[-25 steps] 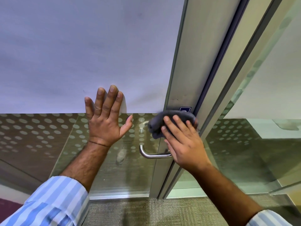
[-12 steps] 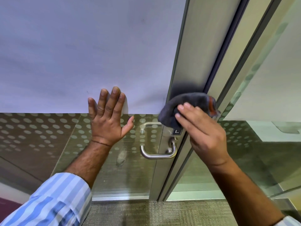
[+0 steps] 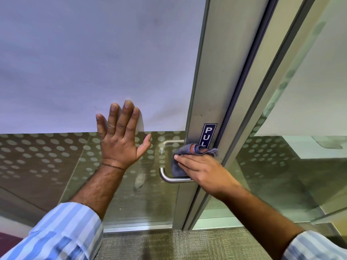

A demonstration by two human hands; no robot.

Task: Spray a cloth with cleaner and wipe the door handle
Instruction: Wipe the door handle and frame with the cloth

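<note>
Grey cloth (image 3: 181, 162) pressed on door handle (image 3: 170, 178) by flat-fingered right hand (image 3: 203, 171); left hand (image 3: 120, 139) splayed flat on glass (image 3: 56, 156).

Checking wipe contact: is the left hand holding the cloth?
No, the left hand lies flat on the glass; the right hand presses the cloth.

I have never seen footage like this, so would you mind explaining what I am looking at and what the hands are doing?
There is no machine here: a person wears a camera on the head, looking down at their own two hands. The left hand lies flat, fingers spread, against the glass door. The right hand presses a grey cloth onto the door frame, between the two ends of the metal handle. A blue PULL sticker sits just above the cloth. No spray bottle is in view.
</note>
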